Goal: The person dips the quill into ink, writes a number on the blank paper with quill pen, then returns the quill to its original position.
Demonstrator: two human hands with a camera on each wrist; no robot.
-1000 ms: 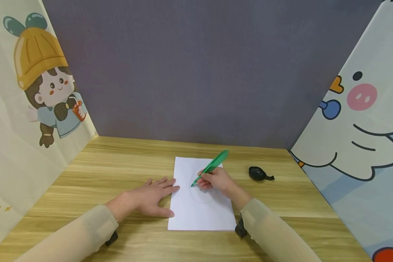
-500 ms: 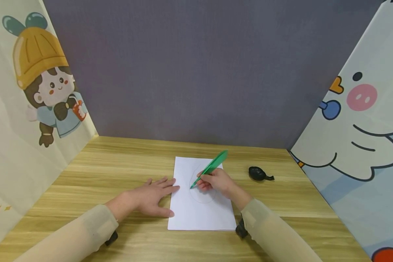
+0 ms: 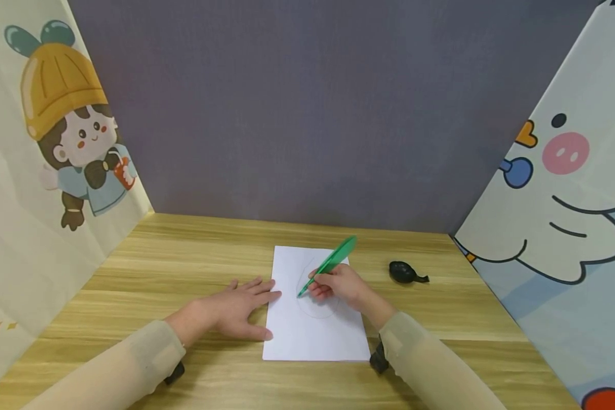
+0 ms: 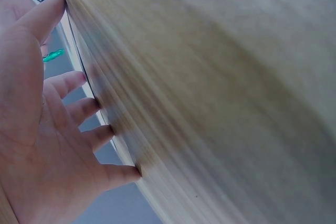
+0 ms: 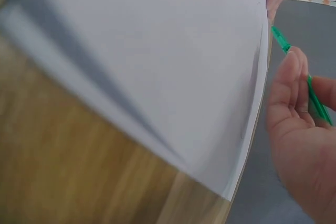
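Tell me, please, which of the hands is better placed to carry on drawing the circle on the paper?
The right hand: it already grips the green pen with its tip on the paper, while the left hand lies flat, steadying the sheet's left edge.

Faint pencilled oval (image 3: 318,296) partly under right hand (image 3: 338,285)

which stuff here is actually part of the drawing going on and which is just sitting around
In use:
- green pen, gripped by the right hand, tip on the paper
- white sheet of paper, with a faint circle on it
- left hand, flat on the table, fingertips at the sheet's left edge

Lying about:
- small black object on the wooden table, to the right of the sheet, untouched
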